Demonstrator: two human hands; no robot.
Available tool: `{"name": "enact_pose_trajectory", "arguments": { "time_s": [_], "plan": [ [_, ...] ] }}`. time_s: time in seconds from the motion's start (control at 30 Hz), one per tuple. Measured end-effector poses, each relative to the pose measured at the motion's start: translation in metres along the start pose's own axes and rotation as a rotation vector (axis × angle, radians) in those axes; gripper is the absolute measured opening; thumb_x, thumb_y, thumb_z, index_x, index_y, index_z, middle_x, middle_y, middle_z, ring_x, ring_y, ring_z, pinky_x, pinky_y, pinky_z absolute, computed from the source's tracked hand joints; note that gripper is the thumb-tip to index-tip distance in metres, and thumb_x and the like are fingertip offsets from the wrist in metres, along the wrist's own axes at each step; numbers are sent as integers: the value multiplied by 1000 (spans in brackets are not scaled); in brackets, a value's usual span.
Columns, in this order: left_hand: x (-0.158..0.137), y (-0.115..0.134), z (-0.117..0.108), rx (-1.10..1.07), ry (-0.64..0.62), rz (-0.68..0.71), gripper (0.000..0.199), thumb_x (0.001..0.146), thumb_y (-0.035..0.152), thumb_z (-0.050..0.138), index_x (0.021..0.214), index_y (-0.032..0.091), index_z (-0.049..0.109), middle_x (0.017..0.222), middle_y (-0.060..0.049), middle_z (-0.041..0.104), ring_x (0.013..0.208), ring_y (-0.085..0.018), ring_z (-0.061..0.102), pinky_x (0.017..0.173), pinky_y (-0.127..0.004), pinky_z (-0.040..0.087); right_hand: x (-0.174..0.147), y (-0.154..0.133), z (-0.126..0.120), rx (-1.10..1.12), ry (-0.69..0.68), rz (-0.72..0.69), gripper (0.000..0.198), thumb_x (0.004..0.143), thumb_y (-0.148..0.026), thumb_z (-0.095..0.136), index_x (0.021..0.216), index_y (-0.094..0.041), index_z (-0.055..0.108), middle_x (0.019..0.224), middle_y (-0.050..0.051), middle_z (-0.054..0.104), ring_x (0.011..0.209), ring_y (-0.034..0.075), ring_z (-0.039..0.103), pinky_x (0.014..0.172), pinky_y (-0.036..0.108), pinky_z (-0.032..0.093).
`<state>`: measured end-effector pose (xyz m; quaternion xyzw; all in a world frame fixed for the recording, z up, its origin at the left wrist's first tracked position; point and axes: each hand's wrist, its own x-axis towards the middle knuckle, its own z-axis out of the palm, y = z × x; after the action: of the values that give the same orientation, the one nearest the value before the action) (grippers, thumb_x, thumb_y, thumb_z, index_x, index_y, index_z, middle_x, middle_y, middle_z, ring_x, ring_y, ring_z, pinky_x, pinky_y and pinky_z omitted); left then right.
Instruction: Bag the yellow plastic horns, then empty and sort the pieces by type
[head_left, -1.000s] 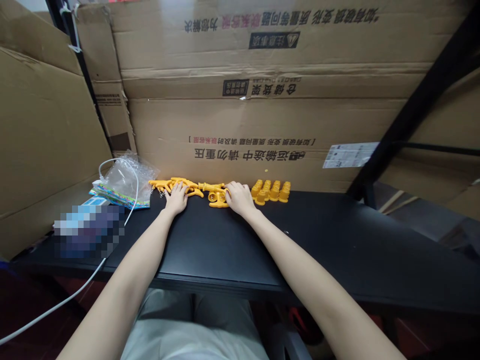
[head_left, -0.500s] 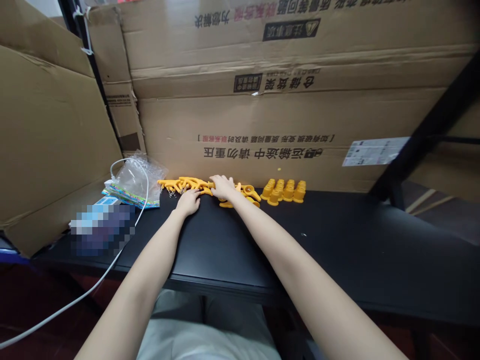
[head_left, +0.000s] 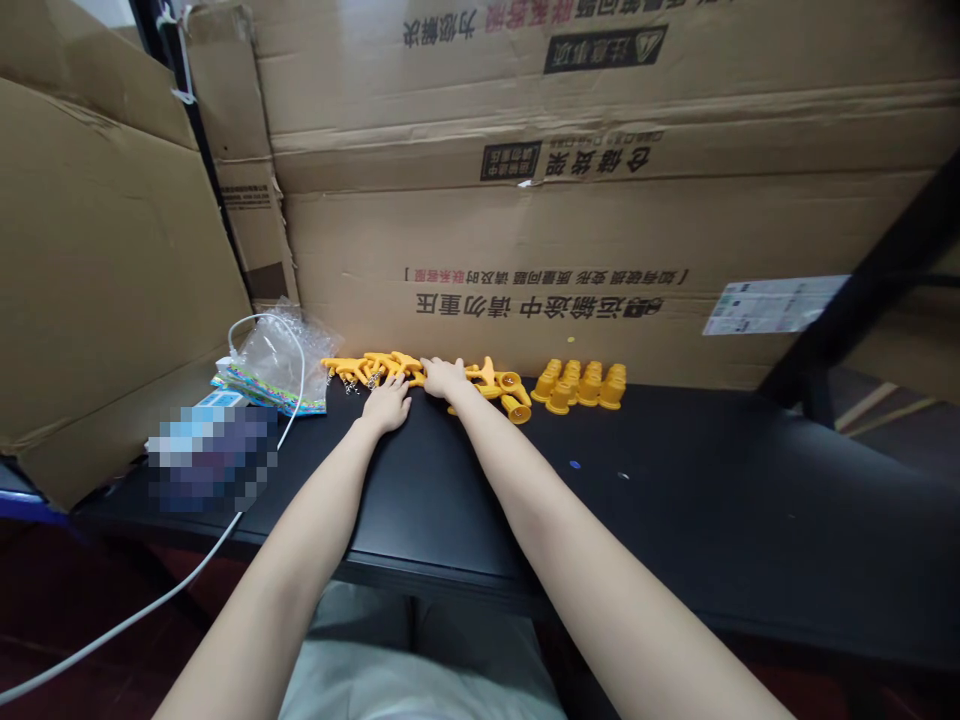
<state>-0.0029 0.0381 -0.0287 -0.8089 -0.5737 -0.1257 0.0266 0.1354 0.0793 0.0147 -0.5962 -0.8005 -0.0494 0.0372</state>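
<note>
My left hand (head_left: 387,403) rests low at the front edge of a row of yellow plastic handle-like pieces (head_left: 345,368), some with small metal springs. Its fingers are extended and a little apart, with the tips at the pieces. Just right of it, my right hand (head_left: 444,378) lies over the middle of the row, fingers spread, partly covering the pieces beneath. To its right are more yellow pieces, including a yellow cup-ended piece (head_left: 515,408) facing me. Several yellow cup-shaped caps (head_left: 559,394) stand grouped farther right.
A large cardboard sheet (head_left: 480,230) walls the back of the black table (head_left: 675,480). At left are a clear plastic bag (head_left: 274,350), a white cable (head_left: 202,565) and a blurred item. A blue speck (head_left: 575,464) lies at right. A black post (head_left: 862,250) slants up there.
My left hand has drawn back slightly toward me. Yellow pieces beside my right hand have shifted, and a cup end now faces me. The camera view has moved a little.
</note>
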Motion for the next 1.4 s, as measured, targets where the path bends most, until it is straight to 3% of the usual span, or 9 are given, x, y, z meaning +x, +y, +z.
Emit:
{"name": "enact_pose_trajectory", "arguments": {
  "time_s": [0.17, 0.27, 0.4, 0.57, 0.77, 0.97, 1.13, 1.27, 1.4],
  "plan": [
    [1, 2, 3, -7, 10, -31, 48, 93, 29, 35, 138, 15, 43, 151, -11, 30, 141, -25, 26, 112, -45, 28, 1, 5, -1, -23, -15, 28, 35, 85, -17, 47, 119, -15, 55, 127, 18, 52, 108, 27, 59, 94, 44, 31],
    [1, 4, 3, 17, -3, -45, 49, 93, 30, 33, 139, 13, 41, 152, -12, 29, 141, -26, 25, 112, -44, 28, -3, 7, -2, -36, 33, 24, 36, 82, -12, 48, 117, -14, 54, 125, 17, 52, 106, 26, 60, 94, 42, 30],
    [0, 8, 1, 33, -33, -64, 51, 94, 30, 30, 140, 11, 38, 153, -11, 26, 142, -25, 21, 113, -41, 27, -12, 12, -7, 87, 232, 52, 34, 83, -12, 42, 116, -14, 50, 123, 17, 53, 100, 25, 60, 92, 41, 33],
    [-4, 11, 2, -3, 5, -93, 49, 93, 31, 33, 139, 15, 41, 152, -10, 30, 142, -26, 20, 116, -47, 16, -20, 26, -19, 440, 544, 90, 33, 80, -21, 42, 113, -17, 43, 118, 14, 54, 103, 25, 53, 88, 37, 37],
    [-10, 15, -9, -83, 202, 25, 55, 90, 26, 40, 144, 16, 32, 147, -13, 39, 138, -26, 30, 114, -52, 16, -42, 44, -27, 815, 745, 80, 27, 75, -22, 44, 101, -20, 39, 106, 10, 55, 96, 19, 53, 83, 30, 41],
    [-19, 35, -33, -178, 434, 169, 59, 93, 30, 38, 149, 23, 18, 144, -12, 40, 130, -23, 41, 106, -40, 35, -68, 53, -14, 1078, 691, -72, 29, 73, -32, 57, 95, -23, 39, 96, 5, 58, 87, 18, 58, 78, 33, 47],
    [-24, 46, -40, -139, 394, 41, 49, 95, 33, 36, 144, 29, 33, 128, -11, 51, 105, -23, 59, 89, -34, 45, -82, 57, -5, 1145, 531, -215, 34, 71, -44, 63, 89, -22, 44, 88, 3, 61, 76, 17, 60, 71, 34, 49],
    [-26, 45, -44, -74, 366, -54, 43, 96, 29, 31, 138, 30, 43, 116, -9, 55, 94, -21, 61, 81, -30, 48, -89, 59, -11, 941, 454, -238, 28, 77, -40, 60, 96, -19, 54, 93, 5, 65, 83, 18, 61, 77, 35, 48],
    [-27, 46, -47, -23, 337, -43, 43, 96, 25, 31, 135, 31, 45, 114, -8, 54, 90, -20, 61, 79, -30, 49, -98, 54, -17, 512, 349, -247, 27, 84, -25, 55, 110, -19, 58, 111, 10, 65, 103, 22, 58, 91, 38, 41]
  ]
}}
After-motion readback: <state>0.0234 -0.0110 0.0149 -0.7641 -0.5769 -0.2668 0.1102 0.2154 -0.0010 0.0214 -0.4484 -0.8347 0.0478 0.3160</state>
